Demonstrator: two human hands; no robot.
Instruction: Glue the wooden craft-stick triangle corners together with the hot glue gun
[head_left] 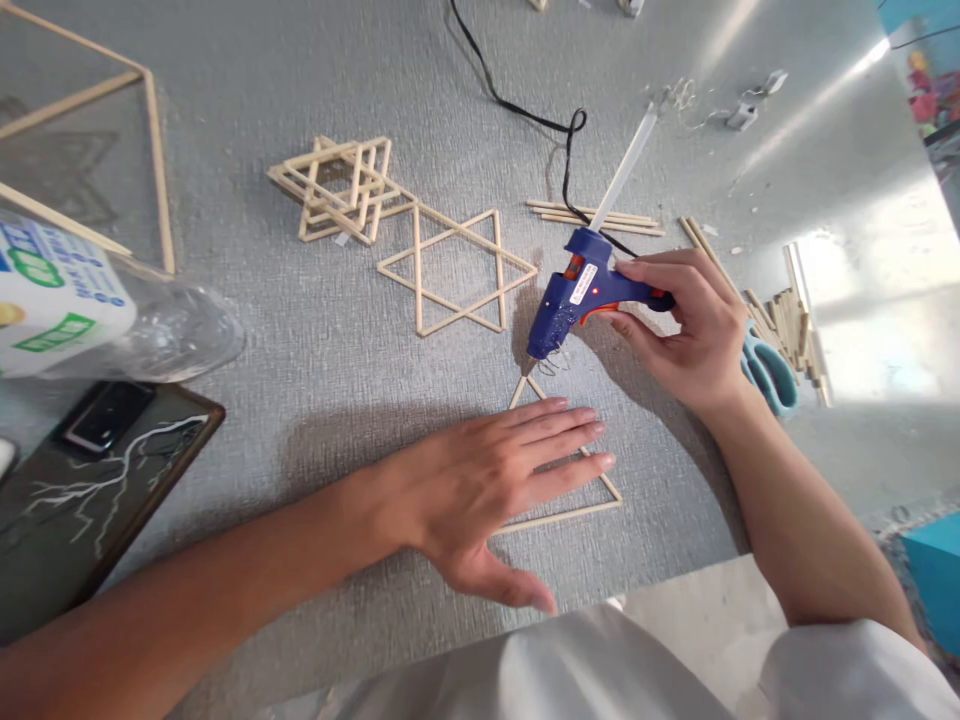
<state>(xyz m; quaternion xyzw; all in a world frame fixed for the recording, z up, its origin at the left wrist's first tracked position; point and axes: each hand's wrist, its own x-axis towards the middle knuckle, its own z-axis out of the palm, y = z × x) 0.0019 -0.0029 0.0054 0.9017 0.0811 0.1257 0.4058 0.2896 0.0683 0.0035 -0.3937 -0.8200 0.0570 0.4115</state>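
A clear plastic bottle (176,325) with a printed label stands out at the left edge of the grey table (330,340), near the phone (127,480), though whether it holds anything cannot be told. The left hand (502,475) lies palm down over the triangle of thin sticks (562,516), fingers stretched forward, thumb spread, gripping nothing, below the joined stick star (418,270). From the right, the right hand (694,325) curls its fingers and thumb closed around the handle of the blue glue gun (581,290), whose nozzle points down at the triangle's top corner.
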